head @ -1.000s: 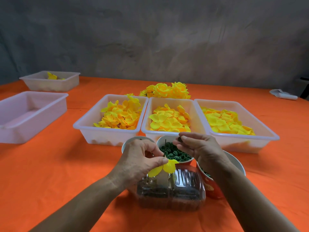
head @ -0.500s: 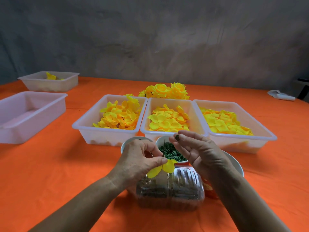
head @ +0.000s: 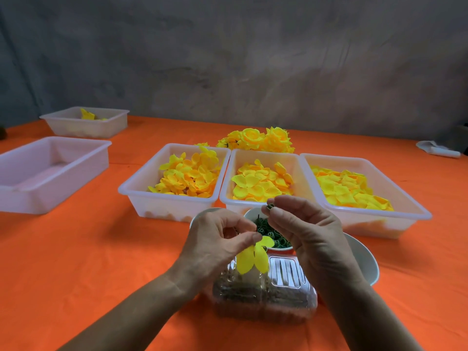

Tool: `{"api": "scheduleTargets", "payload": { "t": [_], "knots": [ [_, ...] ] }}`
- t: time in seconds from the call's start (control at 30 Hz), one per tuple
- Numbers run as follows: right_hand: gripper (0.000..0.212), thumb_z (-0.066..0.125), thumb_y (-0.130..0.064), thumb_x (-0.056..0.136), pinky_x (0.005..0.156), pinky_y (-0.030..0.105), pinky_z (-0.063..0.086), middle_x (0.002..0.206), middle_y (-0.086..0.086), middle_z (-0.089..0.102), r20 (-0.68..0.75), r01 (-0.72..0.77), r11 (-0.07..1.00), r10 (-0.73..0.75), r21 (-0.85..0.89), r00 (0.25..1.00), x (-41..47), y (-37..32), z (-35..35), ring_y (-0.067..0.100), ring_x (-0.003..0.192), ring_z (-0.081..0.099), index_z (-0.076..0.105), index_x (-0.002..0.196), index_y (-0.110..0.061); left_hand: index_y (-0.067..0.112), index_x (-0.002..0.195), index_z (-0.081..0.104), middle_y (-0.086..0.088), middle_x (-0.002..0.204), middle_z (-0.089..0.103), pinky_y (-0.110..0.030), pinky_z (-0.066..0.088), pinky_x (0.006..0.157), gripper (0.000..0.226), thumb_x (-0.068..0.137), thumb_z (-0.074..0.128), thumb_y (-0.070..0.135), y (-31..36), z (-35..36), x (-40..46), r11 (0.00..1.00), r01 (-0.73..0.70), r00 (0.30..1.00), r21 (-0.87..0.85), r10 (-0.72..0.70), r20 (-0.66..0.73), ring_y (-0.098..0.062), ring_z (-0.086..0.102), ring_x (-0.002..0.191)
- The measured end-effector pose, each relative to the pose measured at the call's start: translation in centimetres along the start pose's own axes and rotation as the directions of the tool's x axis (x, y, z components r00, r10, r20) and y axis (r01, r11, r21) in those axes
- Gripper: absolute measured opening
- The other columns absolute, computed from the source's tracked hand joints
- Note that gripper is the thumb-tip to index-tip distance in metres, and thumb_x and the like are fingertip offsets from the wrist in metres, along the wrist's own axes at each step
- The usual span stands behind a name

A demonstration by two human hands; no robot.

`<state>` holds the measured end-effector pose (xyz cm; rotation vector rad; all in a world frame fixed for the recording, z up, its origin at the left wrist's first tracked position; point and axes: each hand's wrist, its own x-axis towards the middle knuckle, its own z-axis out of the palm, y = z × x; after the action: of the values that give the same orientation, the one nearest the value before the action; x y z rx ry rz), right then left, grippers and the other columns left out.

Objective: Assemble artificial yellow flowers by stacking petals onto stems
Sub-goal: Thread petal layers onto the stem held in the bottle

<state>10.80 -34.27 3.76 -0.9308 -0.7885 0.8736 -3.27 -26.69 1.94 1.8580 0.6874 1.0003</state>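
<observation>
My left hand (head: 215, 239) pinches a thin stem with yellow petals (head: 254, 257) hanging from it, above a clear plastic box (head: 266, 297). My right hand (head: 304, 231) pinches a small green ring (head: 270, 206) between thumb and forefinger, just up and right of the petals. Beneath the hands stands a small cup of green rings (head: 276, 240). Three white trays of yellow petals sit behind: left (head: 141, 196), middle (head: 236, 171), right (head: 415, 211). Finished yellow flowers (head: 255, 139) lie beyond them.
An empty white tray (head: 33, 193) stands at the left, and another tray (head: 86, 125) with a few petals at the far left. A white bowl (head: 364, 259) sits under my right wrist. A white object (head: 438, 150) lies far right on the orange cloth.
My right hand has risen slightly with the green ring and shifted toward the stem. The petals in my left hand now hang lower and more vertical.
</observation>
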Motion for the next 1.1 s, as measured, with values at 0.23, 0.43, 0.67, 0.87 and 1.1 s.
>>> {"api": "scheduleTargets", "payload": {
  "t": [0.23, 0.43, 0.67, 0.87, 1.1],
  "knots": [
    [0.026, 0.079, -0.019, 0.052, 0.068, 0.025, 0.056, 0.085, 0.011, 0.074, 0.008, 0.081, 0.995, -0.081, -0.052, 0.997, -0.6, 0.0, 0.6, 0.021, 0.076, 0.069, 0.076, 0.078, -0.014, 0.021, 0.076, 0.075, -0.005, 0.074, 0.073, -0.039, 0.055, 0.069, 0.008, 0.068, 0.077, 0.021, 1.1, 0.3, -0.2, 0.976, -0.035, 0.997, -0.217, 0.019, -0.076, -0.025, 0.066, 0.068],
    [0.023, 0.077, -0.015, 0.054, 0.065, 0.021, 0.053, 0.082, 0.007, 0.074, 0.044, 0.121, 0.99, -0.118, -0.073, 0.992, -1.1, 0.1, 1.0, 0.014, 0.075, 0.069, 0.075, 0.077, -0.013, 0.012, 0.074, 0.074, -0.003, 0.072, 0.073, -0.016, 0.05, 0.065, 0.013, 0.065, 0.075, 0.021, 1.5, 0.4, -0.4, 0.932, 0.018, 0.999, -0.363, -0.033, -0.035, -0.008, 0.067, 0.069],
    [0.019, 0.077, -0.01, 0.059, 0.064, 0.021, 0.052, 0.081, 0.011, 0.073, 0.056, 0.149, 0.979, -0.142, -0.14, 0.988, -1.1, 0.7, 1.3, 0.016, 0.075, 0.069, 0.075, 0.077, -0.012, 0.014, 0.073, 0.074, 0.0, 0.07, 0.073, -0.016, 0.05, 0.065, 0.015, 0.062, 0.075, 0.023, 1.5, 0.6, -0.5, 0.899, 0.08, 0.995, -0.431, -0.101, -0.026, -0.007, 0.066, 0.069],
    [0.02, 0.077, -0.011, 0.06, 0.064, 0.021, 0.053, 0.08, 0.009, 0.073, 0.076, 0.159, 0.971, -0.147, -0.178, 0.986, -1.0, 0.8, 1.2, 0.016, 0.075, 0.069, 0.075, 0.08, -0.014, 0.005, 0.079, 0.073, -0.007, 0.077, 0.073, -0.019, 0.053, 0.07, 0.021, 0.064, 0.074, 0.019, 1.2, 0.7, -0.6, 0.866, 0.13, 0.99, -0.484, -0.144, 0.008, -0.013, 0.068, 0.076],
    [0.024, 0.078, -0.014, 0.062, 0.063, 0.021, 0.053, 0.08, 0.007, 0.072, 0.108, 0.198, 0.949, -0.176, -0.244, 0.978, -1.0, 0.5, 1.0, 0.015, 0.075, 0.068, 0.074, 0.085, -0.018, 0.004, 0.077, 0.072, -0.012, 0.08, 0.072, -0.024, 0.054, 0.075, 0.026, 0.061, 0.075, 0.024, 1.0, 0.9, -0.5, 0.857, 0.137, 0.988, -0.496, -0.157, 0.001, -0.018, 0.067, 0.079]
  ]
}}
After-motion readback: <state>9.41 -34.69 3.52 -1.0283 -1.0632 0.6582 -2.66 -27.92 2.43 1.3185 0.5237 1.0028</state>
